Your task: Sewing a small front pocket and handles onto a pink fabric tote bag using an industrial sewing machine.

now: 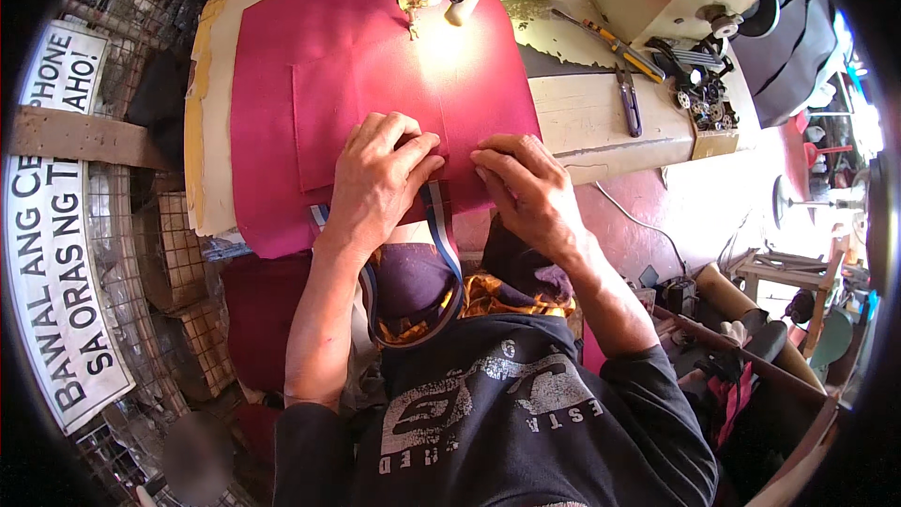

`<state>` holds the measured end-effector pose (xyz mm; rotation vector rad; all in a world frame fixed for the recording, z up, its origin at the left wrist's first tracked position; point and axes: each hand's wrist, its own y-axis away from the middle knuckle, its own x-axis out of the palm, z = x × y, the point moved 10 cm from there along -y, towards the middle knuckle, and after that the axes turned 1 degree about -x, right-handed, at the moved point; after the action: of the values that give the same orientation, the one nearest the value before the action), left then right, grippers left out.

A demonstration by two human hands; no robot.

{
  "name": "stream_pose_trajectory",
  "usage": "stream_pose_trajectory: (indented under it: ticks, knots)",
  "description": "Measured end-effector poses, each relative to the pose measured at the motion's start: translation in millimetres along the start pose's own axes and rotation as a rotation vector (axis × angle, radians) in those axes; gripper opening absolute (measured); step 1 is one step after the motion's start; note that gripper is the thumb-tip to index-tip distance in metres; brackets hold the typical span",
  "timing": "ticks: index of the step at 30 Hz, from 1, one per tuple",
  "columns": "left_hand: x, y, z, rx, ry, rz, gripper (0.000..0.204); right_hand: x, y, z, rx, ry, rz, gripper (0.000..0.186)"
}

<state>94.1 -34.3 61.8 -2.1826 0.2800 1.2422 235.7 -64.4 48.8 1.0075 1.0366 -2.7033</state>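
Note:
A crimson piece of fabric (282,122) with a stitched rectangular panel lies flat under the needle area of a sewing machine (413,19). My left hand (380,164) is closed at its near edge, fingertips pinching the cloth. Just to the right, my right hand (530,188) also has curled fingers pinched at the fabric's near edge. What lies inside each pinch is partly hidden. A grey and blue striped strap (460,293) hangs in a loop from the fabric beside my left fingertips, down over my lap.
On the machine table (610,136), right of the fabric, lie a yellow-handled screwdriver (638,61), thread snips (629,103) and a box of metal bobbins (710,113). Wire mesh (122,253) with a sign stands at left. A brown roll (727,291) lies at right.

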Motion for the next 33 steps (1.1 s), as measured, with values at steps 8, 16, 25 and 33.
stream_pose_trajectory:
  ticks: [8,16,25,33]
  knots:
    - [-5.4,-0.2,-25.2,0.194,-0.15,-0.062,0.034,-6.7,-8.7,-7.1,0.068,-0.067,-0.032,0.014]
    - [-70.2,-4.3,18.4,0.057,0.059,-0.405,0.048,34.1,-110.1,-47.2,-0.004,-0.226,0.167,0.02]
    - [-83.7,-1.6,50.4,-0.028,0.158,-0.406,0.039,77.4,-116.6,-47.0,-0.854,0.115,0.095,0.032]
    - [-84.4,-1.4,56.5,-0.057,0.191,-0.374,0.032,80.1,-131.5,-52.7,-0.454,-0.161,0.149,0.015]
